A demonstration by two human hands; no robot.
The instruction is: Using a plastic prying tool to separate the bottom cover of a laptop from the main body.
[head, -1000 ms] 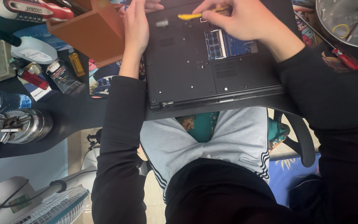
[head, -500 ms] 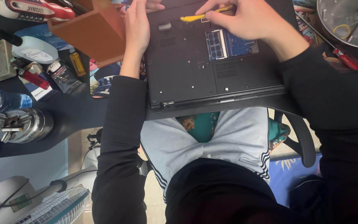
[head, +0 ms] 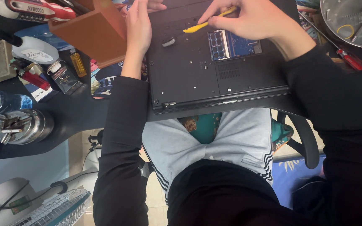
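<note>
**Prying at an upturned laptop**

Crowding the black desk (head: 76,113) — a brown wooden box (head: 97,29), lighters, a steel ashtray (head: 21,125), a metal bowl (head: 350,21). The black laptop (head: 197,75) lies bottom-up, memory bay exposed. The right hand (head: 252,19) pinches a yellow pry tool (head: 202,26); the left hand (head: 138,25) rests flat along the laptop's edge, fingers extended.
</note>
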